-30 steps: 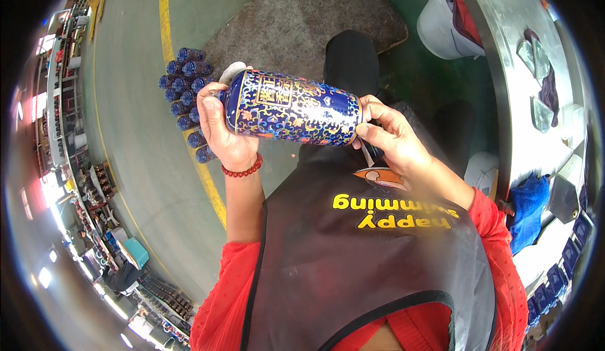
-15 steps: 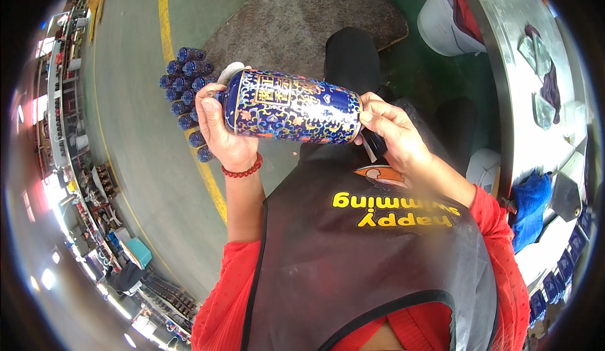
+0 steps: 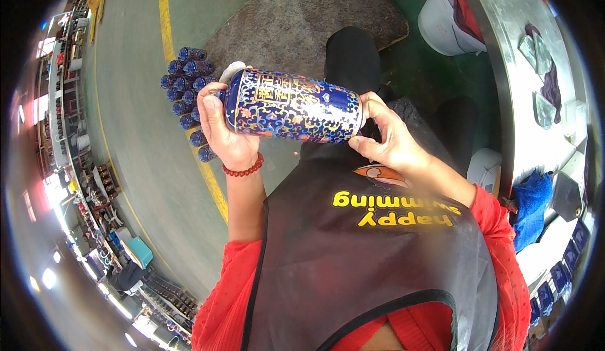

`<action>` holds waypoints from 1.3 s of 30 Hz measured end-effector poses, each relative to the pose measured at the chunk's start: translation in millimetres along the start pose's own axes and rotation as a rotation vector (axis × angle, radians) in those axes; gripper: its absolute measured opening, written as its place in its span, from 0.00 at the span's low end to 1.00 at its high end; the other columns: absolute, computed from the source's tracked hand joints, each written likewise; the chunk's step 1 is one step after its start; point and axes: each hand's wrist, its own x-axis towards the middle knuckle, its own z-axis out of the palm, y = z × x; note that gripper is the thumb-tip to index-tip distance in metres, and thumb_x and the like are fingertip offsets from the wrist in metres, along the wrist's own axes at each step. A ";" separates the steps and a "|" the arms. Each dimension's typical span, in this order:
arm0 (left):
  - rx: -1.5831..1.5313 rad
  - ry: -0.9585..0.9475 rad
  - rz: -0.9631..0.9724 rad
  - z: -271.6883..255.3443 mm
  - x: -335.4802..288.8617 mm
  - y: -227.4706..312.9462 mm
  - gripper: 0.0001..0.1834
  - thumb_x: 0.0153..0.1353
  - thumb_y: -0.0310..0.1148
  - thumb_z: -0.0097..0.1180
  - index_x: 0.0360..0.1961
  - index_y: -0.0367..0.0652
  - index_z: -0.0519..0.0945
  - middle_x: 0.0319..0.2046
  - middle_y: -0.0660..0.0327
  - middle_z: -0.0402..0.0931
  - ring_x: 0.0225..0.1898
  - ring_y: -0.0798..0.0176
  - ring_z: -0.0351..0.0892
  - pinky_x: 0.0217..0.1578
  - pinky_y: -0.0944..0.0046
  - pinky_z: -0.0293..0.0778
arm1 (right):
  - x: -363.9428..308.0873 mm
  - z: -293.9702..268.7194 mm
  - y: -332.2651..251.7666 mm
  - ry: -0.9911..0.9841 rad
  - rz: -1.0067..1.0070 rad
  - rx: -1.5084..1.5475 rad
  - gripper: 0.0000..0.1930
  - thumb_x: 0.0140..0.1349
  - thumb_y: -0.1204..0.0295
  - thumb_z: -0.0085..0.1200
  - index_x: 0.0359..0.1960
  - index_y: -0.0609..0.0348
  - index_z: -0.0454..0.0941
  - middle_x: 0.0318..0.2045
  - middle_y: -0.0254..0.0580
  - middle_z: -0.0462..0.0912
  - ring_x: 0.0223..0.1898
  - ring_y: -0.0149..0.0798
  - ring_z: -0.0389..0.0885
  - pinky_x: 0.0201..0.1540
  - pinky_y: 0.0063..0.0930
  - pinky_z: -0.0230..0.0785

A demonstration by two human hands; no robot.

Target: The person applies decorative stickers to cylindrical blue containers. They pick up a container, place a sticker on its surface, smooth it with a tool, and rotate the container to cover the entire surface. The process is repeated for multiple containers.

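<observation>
A dark blue bottle [image 3: 299, 106] with a glossy, many-coloured floral pattern and a gold-framed panel lies sideways in front of my apron. My left hand [image 3: 222, 124], with a red bead bracelet at the wrist, is closed round its narrower left end. At the wider right end, my right hand [image 3: 387, 130] grips the rim between thumb and fingers, the thumb on the lower edge. Behind the bottle's left shoulder shows a whitish piece [image 3: 232, 72]; I cannot tell what it is.
Several similar blue bottles [image 3: 189, 80] stand on the green floor beyond my left hand, by a yellow line [image 3: 211, 187]. A worn brown mat [image 3: 283, 23] lies ahead. To the right are a white bucket [image 3: 438, 26] and a metal table [image 3: 504, 29] with a blue cloth [image 3: 532, 209].
My right thumb has slid down and toward me along the bottle's right end, and the fingers have shifted. The bottle is nearly in the same place.
</observation>
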 end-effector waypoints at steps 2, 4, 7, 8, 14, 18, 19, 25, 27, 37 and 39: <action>-0.003 0.009 0.000 1.1 0.1 0.1 0.17 0.77 0.42 0.38 0.48 0.37 0.68 0.54 0.38 0.74 0.54 0.44 0.79 0.53 0.48 0.80 | 0.9 -0.4 0.2 0.001 -0.040 -0.036 0.12 0.52 0.76 0.64 0.36 0.60 0.74 0.45 0.43 0.72 0.51 0.40 0.73 0.57 0.34 0.65; -0.011 -0.005 0.004 1.5 0.2 0.7 0.17 0.77 0.42 0.38 0.48 0.37 0.68 0.54 0.38 0.74 0.54 0.44 0.80 0.53 0.48 0.80 | 0.8 -1.3 -0.1 -0.004 -0.058 -0.022 0.12 0.53 0.76 0.64 0.37 0.60 0.75 0.44 0.42 0.72 0.51 0.39 0.73 0.57 0.34 0.65; -0.024 0.009 -0.004 1.7 0.6 1.0 0.17 0.77 0.42 0.38 0.48 0.37 0.68 0.54 0.39 0.75 0.53 0.43 0.80 0.53 0.47 0.80 | 0.0 -2.8 -1.1 -0.028 -0.059 0.108 0.09 0.57 0.76 0.62 0.38 0.61 0.76 0.44 0.39 0.72 0.51 0.36 0.72 0.56 0.33 0.65; -0.032 0.017 -0.008 1.9 0.8 1.0 0.17 0.77 0.42 0.38 0.48 0.37 0.68 0.54 0.39 0.75 0.53 0.43 0.80 0.53 0.47 0.80 | -0.2 -2.4 -1.3 -0.037 -0.028 0.162 0.08 0.59 0.76 0.61 0.39 0.61 0.77 0.44 0.38 0.72 0.50 0.35 0.72 0.54 0.31 0.65; -0.033 0.000 0.012 3.9 1.7 1.9 0.17 0.77 0.42 0.38 0.48 0.38 0.68 0.54 0.39 0.75 0.53 0.42 0.80 0.53 0.45 0.79 | -2.2 -0.1 -1.5 -0.023 0.109 0.509 0.04 0.67 0.75 0.54 0.39 0.62 0.79 0.43 0.33 0.70 0.44 0.28 0.71 0.46 0.23 0.66; -0.008 -0.010 0.028 4.4 0.5 2.0 0.16 0.77 0.42 0.38 0.48 0.38 0.68 0.54 0.39 0.75 0.54 0.41 0.79 0.54 0.45 0.79 | -0.3 -1.1 -0.1 -0.003 0.163 0.549 0.09 0.70 0.71 0.50 0.37 0.63 0.80 0.41 0.31 0.70 0.38 0.25 0.70 0.41 0.22 0.65; -0.014 -0.006 0.025 4.3 -0.1 1.6 0.16 0.77 0.42 0.38 0.48 0.37 0.68 0.54 0.39 0.75 0.54 0.42 0.79 0.54 0.45 0.79 | 0.3 -1.3 0.3 0.009 0.187 0.546 0.10 0.71 0.70 0.49 0.37 0.63 0.80 0.40 0.30 0.70 0.36 0.25 0.69 0.40 0.22 0.64; -0.007 0.026 -0.001 3.6 -3.4 -1.1 0.15 0.78 0.40 0.37 0.48 0.37 0.69 0.54 0.40 0.75 0.54 0.43 0.80 0.54 0.46 0.79 | 0.2 -2.1 2.1 0.038 0.218 0.564 0.11 0.70 0.68 0.50 0.33 0.62 0.78 0.38 0.30 0.69 0.33 0.25 0.69 0.38 0.22 0.65; -0.009 0.030 -0.011 4.2 -4.4 -1.1 0.15 0.78 0.40 0.37 0.48 0.37 0.69 0.54 0.40 0.75 0.54 0.43 0.80 0.54 0.46 0.79 | -0.9 -1.4 2.7 0.036 0.218 0.529 0.11 0.70 0.69 0.50 0.31 0.62 0.76 0.38 0.31 0.69 0.34 0.25 0.69 0.39 0.23 0.65; -0.007 0.037 -0.017 3.5 -2.8 1.3 0.19 0.76 0.43 0.42 0.51 0.36 0.71 0.56 0.36 0.73 0.56 0.40 0.77 0.54 0.43 0.79 | -2.8 -1.4 -1.9 -0.033 0.020 0.224 0.04 0.63 0.80 0.55 0.31 0.58 0.73 0.42 0.33 0.69 0.44 0.28 0.73 0.48 0.22 0.66; -0.014 0.039 -0.023 3.0 -3.6 1.9 0.17 0.76 0.42 0.40 0.50 0.37 0.70 0.55 0.38 0.74 0.55 0.43 0.78 0.53 0.45 0.79 | -2.9 -0.6 -1.6 -0.023 0.075 0.356 0.05 0.63 0.79 0.54 0.30 0.58 0.73 0.41 0.32 0.70 0.43 0.27 0.73 0.46 0.22 0.66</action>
